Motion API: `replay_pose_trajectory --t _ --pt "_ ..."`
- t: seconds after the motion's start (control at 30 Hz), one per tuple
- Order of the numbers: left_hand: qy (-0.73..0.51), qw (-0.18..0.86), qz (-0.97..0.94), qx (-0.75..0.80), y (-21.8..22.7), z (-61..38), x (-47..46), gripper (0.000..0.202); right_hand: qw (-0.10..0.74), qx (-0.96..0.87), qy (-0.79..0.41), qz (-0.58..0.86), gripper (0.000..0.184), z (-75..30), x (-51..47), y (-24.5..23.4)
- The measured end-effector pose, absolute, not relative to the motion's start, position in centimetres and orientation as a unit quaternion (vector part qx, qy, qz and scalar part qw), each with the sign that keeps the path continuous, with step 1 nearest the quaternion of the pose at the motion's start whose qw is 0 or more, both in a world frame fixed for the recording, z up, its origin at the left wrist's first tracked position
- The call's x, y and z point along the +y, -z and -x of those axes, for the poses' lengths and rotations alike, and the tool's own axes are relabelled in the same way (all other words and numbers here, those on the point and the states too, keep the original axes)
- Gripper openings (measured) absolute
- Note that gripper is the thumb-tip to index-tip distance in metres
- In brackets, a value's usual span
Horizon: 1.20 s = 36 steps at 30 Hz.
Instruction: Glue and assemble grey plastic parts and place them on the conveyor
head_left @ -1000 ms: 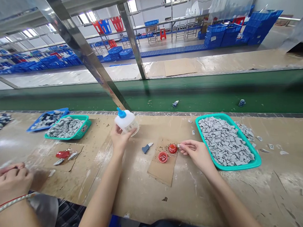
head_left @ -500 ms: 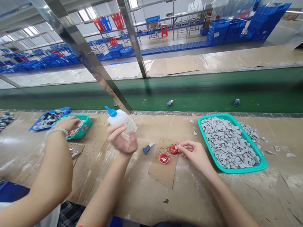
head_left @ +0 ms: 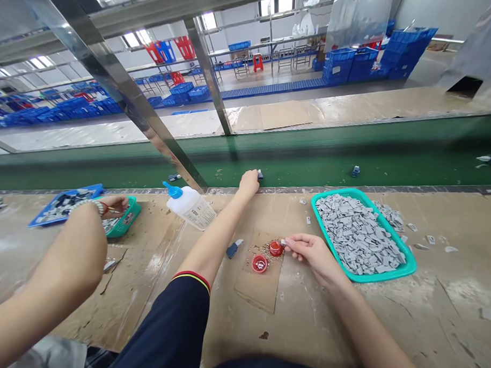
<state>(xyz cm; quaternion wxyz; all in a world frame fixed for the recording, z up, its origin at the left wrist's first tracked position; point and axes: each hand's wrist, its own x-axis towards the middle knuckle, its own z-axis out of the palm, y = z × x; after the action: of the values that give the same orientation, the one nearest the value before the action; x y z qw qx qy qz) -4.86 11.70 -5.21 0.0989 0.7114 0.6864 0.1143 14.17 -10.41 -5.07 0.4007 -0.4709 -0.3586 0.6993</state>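
Note:
My left hand [head_left: 249, 183] reaches out to the near edge of the green conveyor belt [head_left: 311, 159], its fingers curled round a small dark part [head_left: 261, 175]. My right hand [head_left: 309, 252] rests on the table and pinches a small grey piece [head_left: 283, 242] against a red cap [head_left: 275, 248]. A second red cap [head_left: 259, 263] lies beside it on a cardboard scrap [head_left: 258, 284]. A white glue bottle [head_left: 190, 206] with a blue nozzle lies tilted on the table, with no hand on it.
A teal basket [head_left: 403, 267] of grey pieces stands right of my right hand, with loose pieces beyond it. A small blue-grey tool [head_left: 232, 249] lies by the cardboard. On the left a co-worker's hand [head_left: 112, 203] reaches into another teal basket [head_left: 125, 223] beside a blue tray [head_left: 61, 205].
My left hand let go of the glue bottle, which now lies on the table, and stretched forward to the belt edge. The co-worker's arm came in over the left baskets. My right hand stayed by the cap.

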Motion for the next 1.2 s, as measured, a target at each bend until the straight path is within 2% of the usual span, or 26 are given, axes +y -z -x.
replay_pose_trajectory --t 0.27,0.37,0.6,0.77,0.83,0.97,1.2 --pt "-0.162 0.142 -0.613 0.760 3.9 4.9 12.7 0.041 0.404 -0.226 -0.804 0.374 0.023 -14.8 -10.6 4.5" --pt "-0.196 0.183 -0.576 0.772 3.0 4.8 13.1 0.037 0.412 -0.196 -0.818 0.350 0.021 -15.0 -10.7 4.5" --pt "-0.328 0.381 -0.559 0.660 0.2 5.2 8.3 0.024 0.422 -0.154 -0.837 0.314 0.018 -15.3 -10.9 4.4" --pt "-0.401 0.507 -0.532 0.548 -0.3 6.3 -1.6 0.029 0.424 -0.204 -0.810 0.350 0.020 -15.2 -11.5 3.5" --pt "-0.482 0.569 -0.434 0.506 0.2 6.7 -5.4 0.034 0.431 -0.225 -0.790 0.374 0.021 -15.3 -11.7 3.1" --pt "-0.567 0.562 -0.321 0.509 1.5 5.8 -10.7 0.037 0.465 -0.265 -0.738 0.410 0.025 -15.2 -12.2 2.3" --pt "-0.603 0.506 -0.329 0.522 1.3 1.5 -14.0 0.032 0.460 -0.362 -0.684 0.435 0.028 -14.1 -13.5 0.7"
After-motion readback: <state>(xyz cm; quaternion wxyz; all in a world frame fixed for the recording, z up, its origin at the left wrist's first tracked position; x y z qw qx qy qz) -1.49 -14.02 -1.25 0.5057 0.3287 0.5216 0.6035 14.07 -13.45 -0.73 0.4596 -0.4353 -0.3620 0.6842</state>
